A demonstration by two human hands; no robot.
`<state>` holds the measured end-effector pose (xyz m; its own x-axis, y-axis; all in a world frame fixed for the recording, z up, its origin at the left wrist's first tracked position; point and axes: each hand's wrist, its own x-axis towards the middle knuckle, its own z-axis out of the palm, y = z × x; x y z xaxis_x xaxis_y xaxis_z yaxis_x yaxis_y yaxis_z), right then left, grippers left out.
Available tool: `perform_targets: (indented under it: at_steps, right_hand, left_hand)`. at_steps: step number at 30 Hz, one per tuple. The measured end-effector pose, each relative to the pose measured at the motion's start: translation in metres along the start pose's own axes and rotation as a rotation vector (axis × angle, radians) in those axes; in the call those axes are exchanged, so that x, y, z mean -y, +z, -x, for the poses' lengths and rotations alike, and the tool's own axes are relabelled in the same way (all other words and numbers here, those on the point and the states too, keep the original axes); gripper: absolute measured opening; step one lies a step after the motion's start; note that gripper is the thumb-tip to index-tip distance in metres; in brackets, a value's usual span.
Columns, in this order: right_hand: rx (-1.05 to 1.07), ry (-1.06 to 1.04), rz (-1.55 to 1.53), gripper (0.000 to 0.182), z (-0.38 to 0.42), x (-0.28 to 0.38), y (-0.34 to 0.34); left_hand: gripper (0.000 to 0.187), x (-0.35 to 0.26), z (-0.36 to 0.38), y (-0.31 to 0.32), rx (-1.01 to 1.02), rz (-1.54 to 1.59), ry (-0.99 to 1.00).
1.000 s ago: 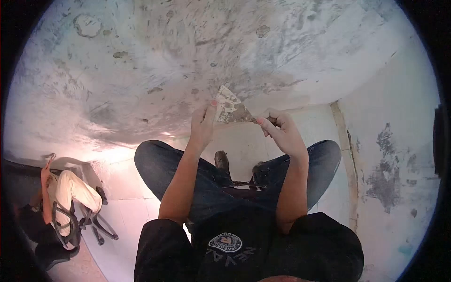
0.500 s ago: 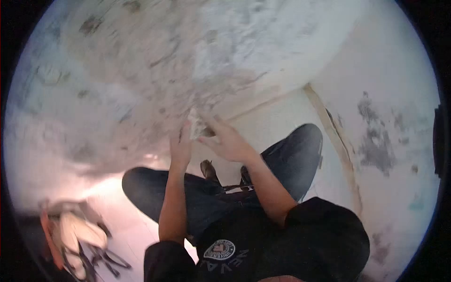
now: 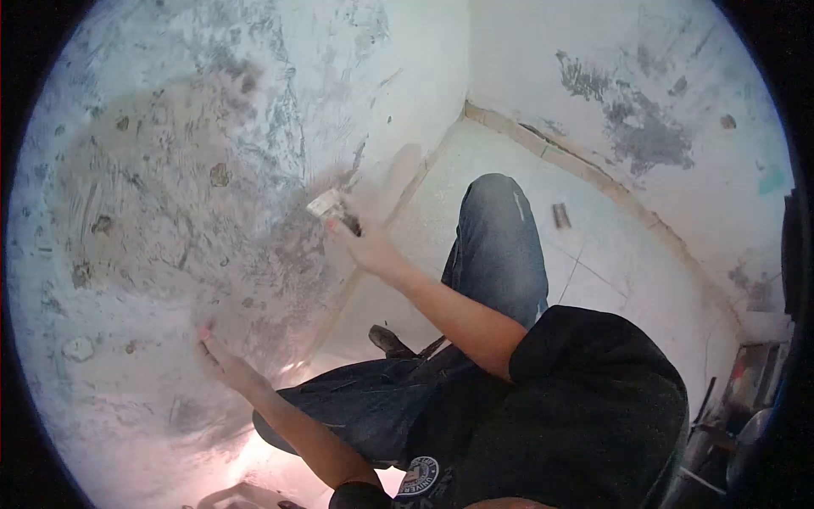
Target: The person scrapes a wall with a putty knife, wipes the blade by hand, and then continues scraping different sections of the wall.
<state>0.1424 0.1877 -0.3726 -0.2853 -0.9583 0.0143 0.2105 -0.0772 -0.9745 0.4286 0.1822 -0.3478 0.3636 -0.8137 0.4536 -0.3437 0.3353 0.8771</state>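
My right hand (image 3: pixel 371 248) grips a pale, flat piece (image 3: pixel 325 204) with a dark part beside the fingers. What this piece is, I cannot make out. It is at the patchy grey and white wall (image 3: pixel 170 246). Lower and further left, my left hand (image 3: pixel 227 360) is by the same wall with its fingers stretched out and nothing visible in them. Whether its fingertips touch the wall is unclear.
A second wall (image 3: pixel 678 93) with dark patches meets the first at a corner. On the tiled floor (image 3: pixel 593 263) lies a small brown object (image 3: pixel 561 216). Metal items (image 3: pixel 721 441) stand at the lower right. My bent knees are below my hands.
My hands were close together around the pale piece; now they are apart, the left one lower and further left, the piece in the right. The view has turned, showing more floor at right.
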Motion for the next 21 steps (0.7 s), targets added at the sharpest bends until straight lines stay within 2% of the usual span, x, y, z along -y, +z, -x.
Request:
perform_targets:
  at_steps: [1, 3, 5, 6, 8, 9, 11, 12, 14, 15, 17, 18, 20, 21]
  right_hand:
    - [-0.133, -0.032, -0.022, 0.058, -0.051, 0.002, -0.049]
    - [-0.237, -0.047, 0.046, 0.056, -0.065, -0.006, -0.058]
    - [-0.333, -0.053, 0.107, 0.054, -0.072, -0.005, -0.069]
    - [-0.341, -0.014, -0.004, 0.060, -0.074, 0.002, -0.070]
    - [-0.347, 0.021, -0.127, 0.067, -0.089, -0.002, -0.071]
    - [-0.407, -0.017, -0.146, 0.068, -0.105, -0.020, -0.071]
    - [-0.469, -0.049, -0.166, 0.069, -0.117, -0.026, -0.073]
    - [-0.463, -0.080, -0.251, 0.065, -0.118, -0.013, -0.073]
    - [-0.462, -0.108, -0.344, 0.062, -0.127, -0.009, -0.073]
    - [-0.490, -0.135, -0.341, 0.068, -0.135, -0.013, -0.071]
    - [-0.525, -0.158, -0.341, 0.074, -0.150, -0.019, -0.074]
    - [-0.506, -0.171, -0.348, 0.075, -0.156, -0.022, -0.075]
    - [-0.490, -0.187, -0.355, 0.076, -0.170, -0.026, -0.079]
    - [-0.523, -0.200, -0.304, 0.076, -0.178, -0.029, -0.080]
  left_hand:
    - [0.044, -0.042, -0.014, 0.060, -0.068, -0.151, 0.107]
    - [0.050, -0.028, -0.041, 0.051, -0.319, -0.359, 0.537]
    - [0.059, -0.056, -0.054, 0.051, -0.447, -0.502, 0.647]
    - [0.059, -0.063, -0.064, 0.048, -0.435, -0.499, 0.657]
    - [0.069, -0.075, -0.091, 0.040, -0.593, -0.827, 0.814]
    - [0.069, -0.083, -0.110, 0.035, -0.589, -0.828, 0.822]
    - [0.071, -0.097, -0.155, 0.023, -0.600, -0.998, 1.278]
    - [0.071, -0.108, -0.173, 0.020, -0.593, -1.002, 1.286]
    - [0.073, -0.129, -0.205, 0.018, -0.598, -0.999, 1.503]
    - [0.073, -0.134, -0.215, 0.016, -0.592, -0.998, 1.512]
    - [0.075, -0.138, -0.230, 0.018, -0.689, -1.467, 1.246]
    - [0.075, -0.140, -0.231, 0.031, -0.681, -1.465, 1.254]
    - [0.080, -0.143, -0.227, 0.064, -0.747, -1.045, 1.178]
    - [0.076, -0.137, -0.233, 0.057, -0.743, -1.039, 1.246]
